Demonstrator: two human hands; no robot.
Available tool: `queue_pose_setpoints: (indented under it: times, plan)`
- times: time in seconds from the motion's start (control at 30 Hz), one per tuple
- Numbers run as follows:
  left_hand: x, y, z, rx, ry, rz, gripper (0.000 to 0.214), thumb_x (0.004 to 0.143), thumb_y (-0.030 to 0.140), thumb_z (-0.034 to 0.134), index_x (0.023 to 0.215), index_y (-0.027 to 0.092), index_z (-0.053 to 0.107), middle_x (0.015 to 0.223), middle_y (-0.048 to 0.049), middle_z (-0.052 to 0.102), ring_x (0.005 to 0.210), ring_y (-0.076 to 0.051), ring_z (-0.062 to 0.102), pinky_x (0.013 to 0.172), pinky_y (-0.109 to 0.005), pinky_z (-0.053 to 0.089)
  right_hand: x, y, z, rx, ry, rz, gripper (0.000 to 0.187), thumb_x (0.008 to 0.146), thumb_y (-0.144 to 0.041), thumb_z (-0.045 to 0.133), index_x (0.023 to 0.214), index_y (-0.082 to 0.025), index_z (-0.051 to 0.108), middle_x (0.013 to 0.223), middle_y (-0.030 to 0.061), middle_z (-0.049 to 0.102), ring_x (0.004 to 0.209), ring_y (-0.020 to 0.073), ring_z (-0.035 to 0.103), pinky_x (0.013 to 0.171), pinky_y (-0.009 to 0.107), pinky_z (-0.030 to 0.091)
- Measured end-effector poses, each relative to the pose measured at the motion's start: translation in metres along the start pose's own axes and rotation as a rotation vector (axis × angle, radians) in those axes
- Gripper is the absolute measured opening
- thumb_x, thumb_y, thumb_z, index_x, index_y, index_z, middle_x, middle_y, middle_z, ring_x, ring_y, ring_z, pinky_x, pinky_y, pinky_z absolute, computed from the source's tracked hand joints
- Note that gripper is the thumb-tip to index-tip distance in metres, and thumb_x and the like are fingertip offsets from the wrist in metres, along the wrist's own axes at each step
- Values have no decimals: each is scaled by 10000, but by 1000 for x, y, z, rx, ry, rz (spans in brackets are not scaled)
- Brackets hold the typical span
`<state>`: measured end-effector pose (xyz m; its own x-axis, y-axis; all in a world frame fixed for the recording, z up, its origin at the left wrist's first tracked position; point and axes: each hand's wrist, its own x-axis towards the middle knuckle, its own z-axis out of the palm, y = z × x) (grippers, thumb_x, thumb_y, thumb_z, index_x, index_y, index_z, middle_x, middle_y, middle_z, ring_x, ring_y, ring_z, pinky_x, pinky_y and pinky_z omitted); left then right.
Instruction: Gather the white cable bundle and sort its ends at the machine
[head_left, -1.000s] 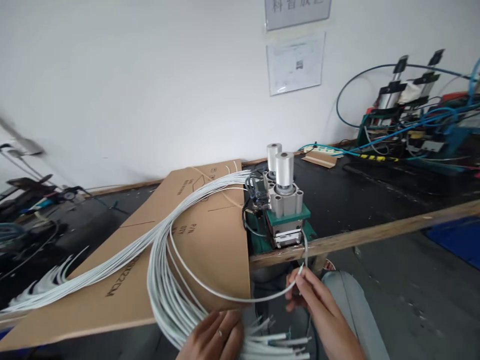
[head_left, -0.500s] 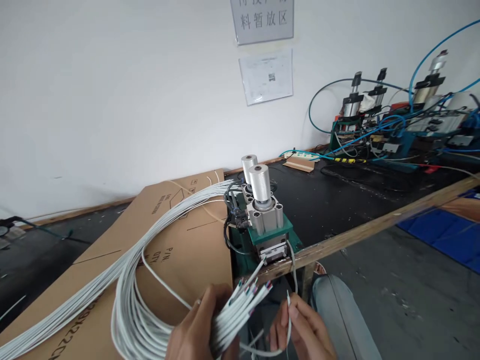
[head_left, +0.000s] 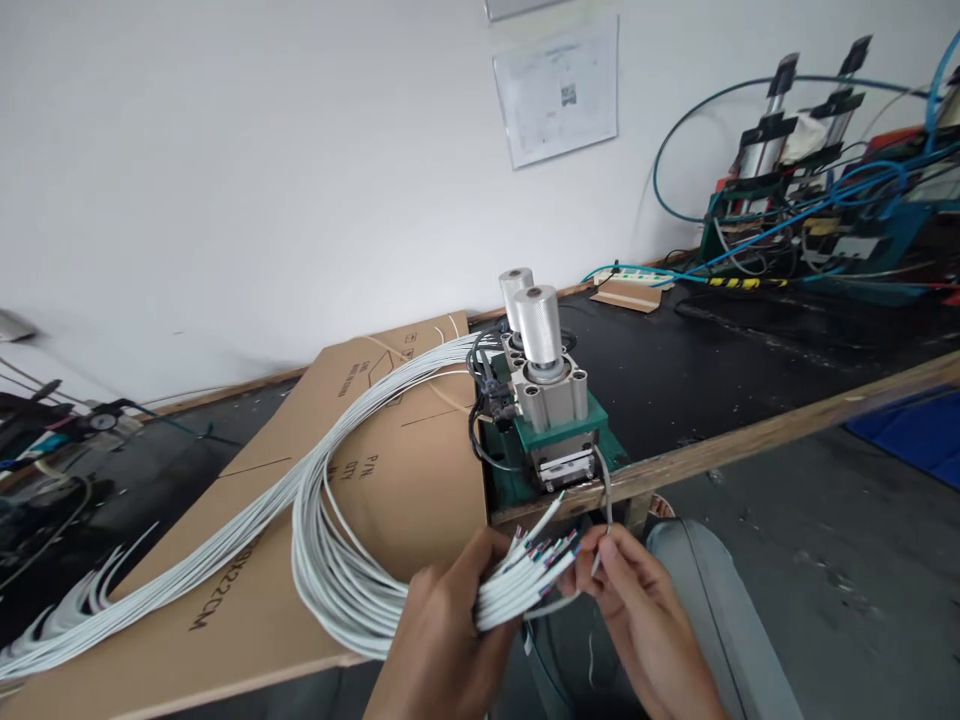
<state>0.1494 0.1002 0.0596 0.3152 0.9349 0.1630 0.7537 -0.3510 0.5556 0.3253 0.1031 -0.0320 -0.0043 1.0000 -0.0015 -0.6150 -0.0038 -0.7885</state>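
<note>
Two hands, one bundle, one small press

Left hand [head_left: 442, 640] and right hand [head_left: 645, 620]; one bundle of white cables [head_left: 337, 560], perhaps two dozen strands; two silver cylinders [head_left: 536, 325]; one cardboard sheet [head_left: 405, 480].

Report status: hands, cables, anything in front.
Left hand grips cable bundle, stripped ends fanned. Right hand pinches one cable at its tip. Green press just ahead on the bench edge.

I see smooth grey-white plastic sheathing on the cables [head_left: 337, 570]. Matt brown cardboard sheet [head_left: 390, 470] under them. Knurled bright metal cylinders [head_left: 538, 325] on a green-painted press [head_left: 559, 430]. Worktop [head_left: 712, 390]: matt black surface, rough bare wood edge.
</note>
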Motion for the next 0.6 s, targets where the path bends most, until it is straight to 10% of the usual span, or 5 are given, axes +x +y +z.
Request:
queue_pose_setpoints:
  times: [0.2,0.37,0.6]
  plan:
    - [-7,6,-4,-54,64,-40,197,912,199,536,732,247,473,626,66,566,552,-136,537,537,-245,321,-3,6,-13,-235,3,-53,324,974,-551,646,982,-239,732,1093,57,727,1100,223,658,946,274,522]
    - [-8,11,-6,-135,96,-70,208,924,226,552,722,242,500,640,58,601,569,-140,540,538,-247,325,-16,3,-17,-573,-274,-8,417,1078,-547,407,952,-228,643,905,34,763,705,156,676,721,260,532]
    - [-9,5,-5,-124,78,-39,216,889,140,592,722,234,494,669,52,608,648,-149,595,576,-248,322,-38,-8,-24,-825,-515,374,379,1005,-632,493,973,-301,674,917,-9,681,924,200,653,842,250,473]
